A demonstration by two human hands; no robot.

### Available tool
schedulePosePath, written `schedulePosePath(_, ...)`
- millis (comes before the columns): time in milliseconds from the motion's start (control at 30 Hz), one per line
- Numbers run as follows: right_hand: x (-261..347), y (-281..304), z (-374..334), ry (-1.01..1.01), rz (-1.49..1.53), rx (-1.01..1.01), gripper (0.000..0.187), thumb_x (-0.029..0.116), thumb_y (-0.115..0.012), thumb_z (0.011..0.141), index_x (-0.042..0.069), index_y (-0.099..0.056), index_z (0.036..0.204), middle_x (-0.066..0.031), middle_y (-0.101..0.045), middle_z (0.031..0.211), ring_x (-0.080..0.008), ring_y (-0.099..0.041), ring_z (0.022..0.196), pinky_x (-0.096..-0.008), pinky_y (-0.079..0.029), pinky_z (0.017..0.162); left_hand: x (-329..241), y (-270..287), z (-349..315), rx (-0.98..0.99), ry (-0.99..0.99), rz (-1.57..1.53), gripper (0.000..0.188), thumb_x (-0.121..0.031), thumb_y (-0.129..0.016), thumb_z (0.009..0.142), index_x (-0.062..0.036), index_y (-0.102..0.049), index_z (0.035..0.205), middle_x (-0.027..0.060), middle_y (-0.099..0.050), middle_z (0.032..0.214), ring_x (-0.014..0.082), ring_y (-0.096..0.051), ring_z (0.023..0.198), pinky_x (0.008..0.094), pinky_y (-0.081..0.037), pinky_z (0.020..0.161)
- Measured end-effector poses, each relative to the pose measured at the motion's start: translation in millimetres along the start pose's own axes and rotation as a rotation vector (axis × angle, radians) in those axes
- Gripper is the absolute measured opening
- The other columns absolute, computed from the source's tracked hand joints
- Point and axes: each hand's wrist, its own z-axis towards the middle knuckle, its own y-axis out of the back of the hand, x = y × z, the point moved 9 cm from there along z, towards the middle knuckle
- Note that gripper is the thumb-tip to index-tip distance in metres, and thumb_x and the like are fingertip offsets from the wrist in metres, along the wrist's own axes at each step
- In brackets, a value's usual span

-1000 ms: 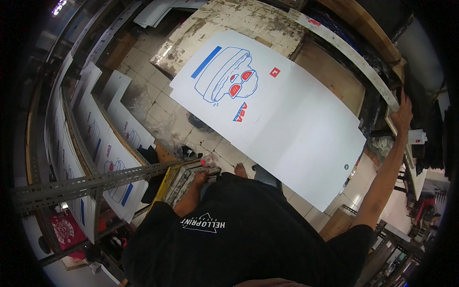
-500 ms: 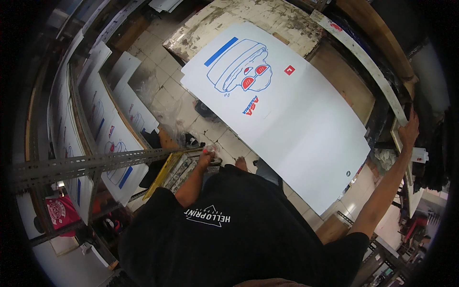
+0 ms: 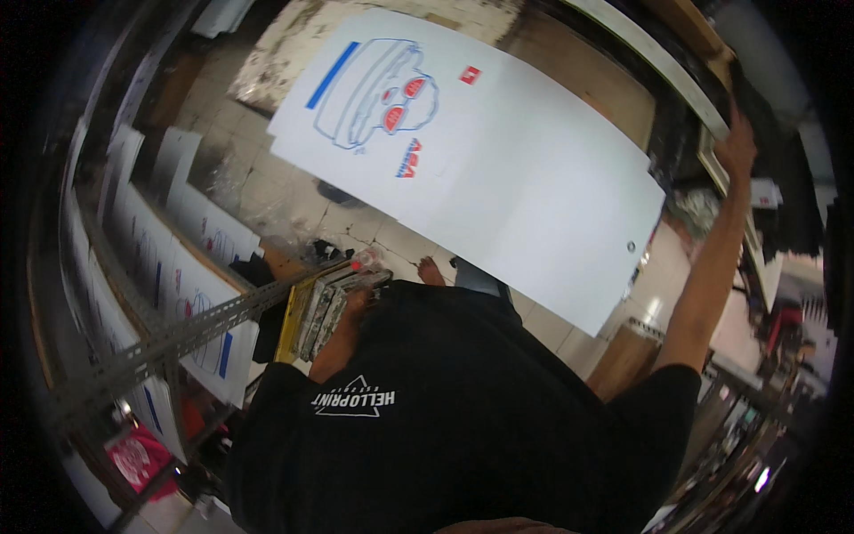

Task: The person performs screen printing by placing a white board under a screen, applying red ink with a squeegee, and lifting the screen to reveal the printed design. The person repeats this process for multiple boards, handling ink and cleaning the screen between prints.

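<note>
At the far right, my right arm is stretched out. My right hand is at the end of a long pale frame bar, with its fingers seemingly closed around the edge. Left of it lies a large white printed sheet, with a blue and red burger drawing at its far left end and a small dark ring mark at its near right corner. My left hand is low beside my body, by a stack of worn frames. Its fingers are blurred and partly hidden.
Similar printed sheets stand in a rack on the left, behind a perforated metal bar. A paint-stained board shows beyond the large sheet. Clear plastic wrap lies on the tiled floor. A pink cloth hangs at lower left.
The view has shifted, so the sheet appears farther left and higher. My left hand has drawn back nearer my body. My right hand keeps its place at the frame bar.
</note>
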Motion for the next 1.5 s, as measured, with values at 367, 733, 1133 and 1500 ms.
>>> schedulePosePath(367,4,7,-5,0.039,0.018,-0.167,0.086,0.012,-0.056,0.066,0.032,-0.025,0.145,-0.0125,-0.042,0.138,-0.0335,-0.038,0.129,-0.0508,-0.038,0.099,-16,6,25,0.111,-0.113,0.199,0.042,-0.039,-0.069,0.082,-0.0053,-0.057,0.105,0.0084,-0.062,0.094,0.0216,-0.063,0.079,0.0358,-0.049,0.067)
schedulePosePath(733,-1,1,-3,0.050,0.019,-0.172,0.087,0.011,-0.054,0.067,0.030,-0.023,0.145,-0.0123,-0.041,0.139,-0.0313,-0.036,0.131,-0.0525,-0.036,0.101,-24,8,9,0.109,-0.153,0.091,0.038,-0.034,-0.070,0.082,-0.0053,-0.058,0.104,0.0084,-0.063,0.090,0.0210,-0.063,0.075,0.0341,-0.049,0.060)
schedulePosePath(1133,1,1,1,-0.067,-0.011,-0.048,0.089,0.010,-0.059,0.068,0.031,-0.021,0.146,-0.0125,-0.040,0.141,-0.0325,-0.036,0.131,-0.0521,-0.038,0.101,-29,2,-5,0.027,-0.112,0.120,0.044,-0.032,-0.071,0.081,-0.0031,-0.056,0.110,0.0102,-0.064,0.093,0.0225,-0.063,0.077,0.0367,-0.050,0.065)
schedulePosePath(1500,-4,0,6,-0.054,0.036,-0.039,0.088,0.010,-0.059,0.069,0.032,-0.022,0.146,-0.0118,-0.037,0.144,-0.0314,-0.032,0.134,-0.0545,-0.033,0.103,-30,-3,-15,-0.131,0.037,0.177,0.028,-0.031,-0.065,0.086,-0.0034,-0.064,0.091,0.0066,-0.065,0.090,0.0180,-0.059,0.080,0.0313,-0.048,0.071)
